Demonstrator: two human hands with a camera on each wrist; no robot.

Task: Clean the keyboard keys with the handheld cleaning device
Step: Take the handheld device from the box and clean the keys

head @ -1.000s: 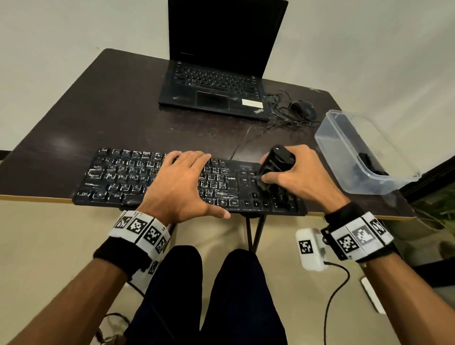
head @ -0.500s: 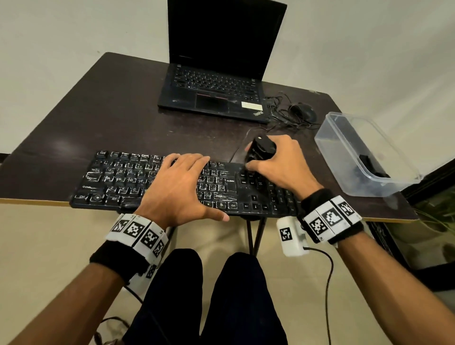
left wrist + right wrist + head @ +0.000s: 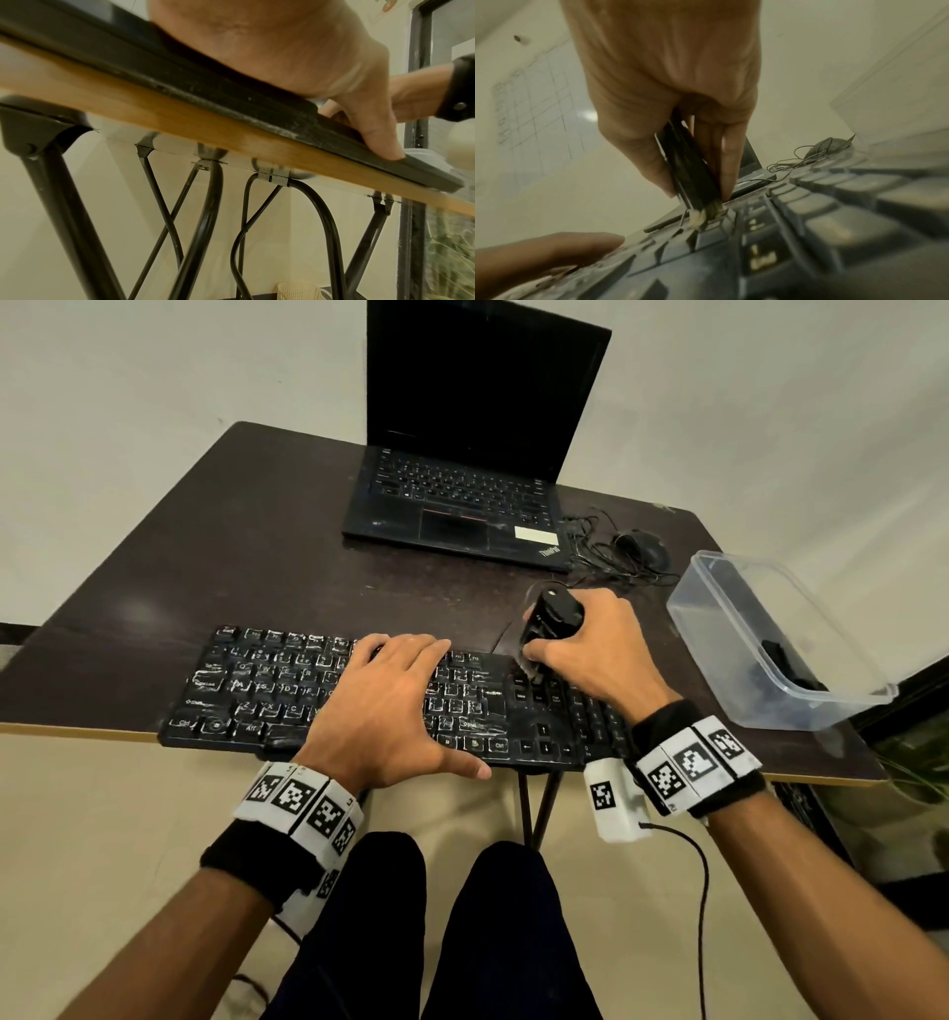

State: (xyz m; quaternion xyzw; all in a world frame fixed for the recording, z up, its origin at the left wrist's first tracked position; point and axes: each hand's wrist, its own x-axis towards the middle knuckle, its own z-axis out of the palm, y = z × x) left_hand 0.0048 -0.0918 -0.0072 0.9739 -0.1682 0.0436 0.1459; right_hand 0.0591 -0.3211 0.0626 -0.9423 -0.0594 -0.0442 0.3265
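Note:
A black keyboard [image 3: 267,690] with dusty white-smeared keys lies along the table's near edge. My left hand [image 3: 390,706] rests flat on its middle, fingers spread, thumb on the front edge [image 3: 380,140]. My right hand [image 3: 590,649] grips a black handheld cleaning device [image 3: 552,618] upright over the keyboard's upper right part. In the right wrist view the cleaning device [image 3: 690,172] has pale bristles [image 3: 703,215] touching the keys of the keyboard [image 3: 834,223].
An open black laptop [image 3: 462,505] stands at the back of the dark table [image 3: 205,567]. A wired mouse [image 3: 642,546] with tangled cable lies right of it. A clear plastic box [image 3: 770,649] holding a dark item sits at the right edge.
My right hand carried the device from the number pad's near side toward the keyboard's far edge and slightly left. The left hand stayed flat on the keyboard.

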